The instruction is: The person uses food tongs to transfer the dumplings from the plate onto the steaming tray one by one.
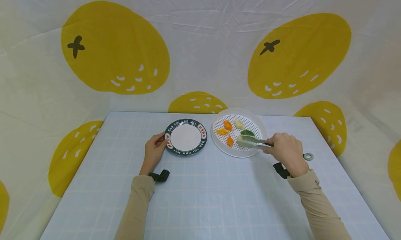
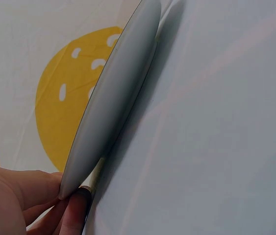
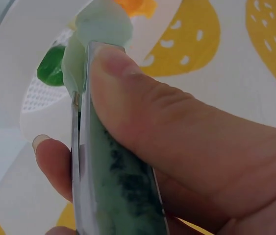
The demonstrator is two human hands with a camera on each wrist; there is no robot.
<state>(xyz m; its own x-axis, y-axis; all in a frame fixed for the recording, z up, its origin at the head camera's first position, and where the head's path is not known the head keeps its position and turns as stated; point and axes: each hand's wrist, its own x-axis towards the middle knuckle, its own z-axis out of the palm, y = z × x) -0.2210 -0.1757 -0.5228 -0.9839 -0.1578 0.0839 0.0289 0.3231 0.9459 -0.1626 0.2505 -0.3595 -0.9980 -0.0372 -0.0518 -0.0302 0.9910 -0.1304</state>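
My left hand (image 1: 155, 150) pinches the left rim of a round plate (image 1: 186, 152) with a dark green lettered border. The left wrist view shows the plate's pale underside (image 2: 113, 93), with the thumb on one side of the rim and fingers beneath. In my right hand (image 1: 286, 151) are metal tongs (image 1: 265, 144) with pale green tips, squeezed nearly together over a white perforated steamer tray (image 1: 225, 150). Whether the tips hold anything is unclear. On the tray lie several small dumpling-like pieces: orange ones (image 1: 228, 125), a yellow one (image 1: 222, 131), a cream one (image 1: 238, 124) and a green one (image 1: 247, 132).
The table (image 1: 200, 198) wears a pale blue checked cover. Behind it and at both sides hangs a white cloth (image 1: 206, 59) printed with large yellow fruit shapes. Plate and tray stand side by side near the table's back edge, a narrow gap between them.
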